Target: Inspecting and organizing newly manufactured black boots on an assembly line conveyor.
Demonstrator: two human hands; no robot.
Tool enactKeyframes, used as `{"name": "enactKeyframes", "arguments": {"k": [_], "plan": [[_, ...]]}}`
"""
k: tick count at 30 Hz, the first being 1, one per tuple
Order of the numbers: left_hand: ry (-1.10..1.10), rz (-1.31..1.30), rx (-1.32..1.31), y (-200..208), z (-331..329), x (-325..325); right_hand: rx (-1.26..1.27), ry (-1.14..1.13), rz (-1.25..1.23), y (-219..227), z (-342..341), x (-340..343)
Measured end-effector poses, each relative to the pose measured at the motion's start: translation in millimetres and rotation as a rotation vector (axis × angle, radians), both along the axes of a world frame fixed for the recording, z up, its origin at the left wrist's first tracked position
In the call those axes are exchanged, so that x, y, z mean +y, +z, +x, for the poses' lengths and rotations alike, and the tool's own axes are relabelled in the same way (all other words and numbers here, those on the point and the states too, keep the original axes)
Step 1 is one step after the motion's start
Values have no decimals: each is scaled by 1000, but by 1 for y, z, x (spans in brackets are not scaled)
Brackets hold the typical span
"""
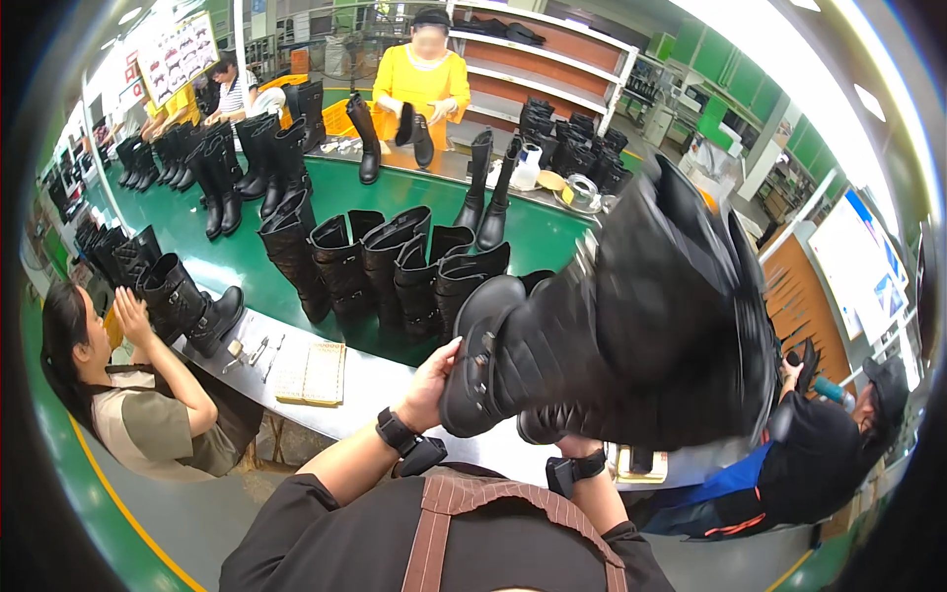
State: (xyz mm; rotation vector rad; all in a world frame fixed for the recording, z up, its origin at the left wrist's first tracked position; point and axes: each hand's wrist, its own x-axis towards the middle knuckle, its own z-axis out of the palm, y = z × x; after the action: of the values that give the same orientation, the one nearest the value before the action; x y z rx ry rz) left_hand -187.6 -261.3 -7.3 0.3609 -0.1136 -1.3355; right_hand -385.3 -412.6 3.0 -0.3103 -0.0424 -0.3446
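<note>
A tall black boot (562, 345) with straps and studs is up in front of me, tilted with its shaft toward the upper right. My left hand (431, 387) is closed round its foot end. Behind and below it, a second black boot (540, 424) shows in part, its foot next to my right hand (577, 447). That hand grips the second boot low down, though its fingers are mostly hidden. Both boot shafts overlap and are smeared by motion on the right side.
Several black boots (345, 261) stand on the green table (395, 197) ahead. A yellow notepad (311, 373) lies on the metal ledge (370, 395). People sit or stand at left, right and across, one in a yellow top (419, 77). A white jug (526, 166) stands far right.
</note>
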Motion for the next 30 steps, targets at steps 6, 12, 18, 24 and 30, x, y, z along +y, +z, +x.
{"name": "enactKeyframes", "arguments": {"k": [6,12,18,24,30], "plan": [[46,-20,25,12,-8,11,221,-79,-73,11,-6,-1],[182,-37,-116,20,-13,22,168,-224,-141,13,-9,12],[225,-21,-210,22,-17,30,173,-292,-119,22,-4,18],[290,-2,-229,23,-23,28,193,-274,-198,22,1,20],[253,-3,-179,20,-22,26,179,-228,-195,15,1,16]]}}
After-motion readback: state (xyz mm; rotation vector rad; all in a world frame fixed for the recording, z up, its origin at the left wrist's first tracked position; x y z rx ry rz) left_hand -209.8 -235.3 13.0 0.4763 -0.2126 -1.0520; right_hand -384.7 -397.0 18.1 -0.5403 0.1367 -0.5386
